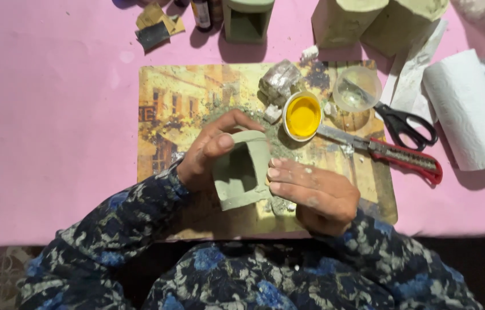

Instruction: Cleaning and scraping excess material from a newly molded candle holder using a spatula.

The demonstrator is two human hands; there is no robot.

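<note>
Green clay piece (242, 172) gripped between 2 hands: left hand (211, 152), right hand (314, 195), above placemat (185, 103).

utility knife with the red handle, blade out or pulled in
Out. The utility knife lies on the printed board with its bare metal blade extended toward the yellow cup.

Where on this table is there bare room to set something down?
The pink cloth left of the picture mat is bare. Crowded: around the yellow cup, utility knife, scissors and paper towel roll on the right.
</note>
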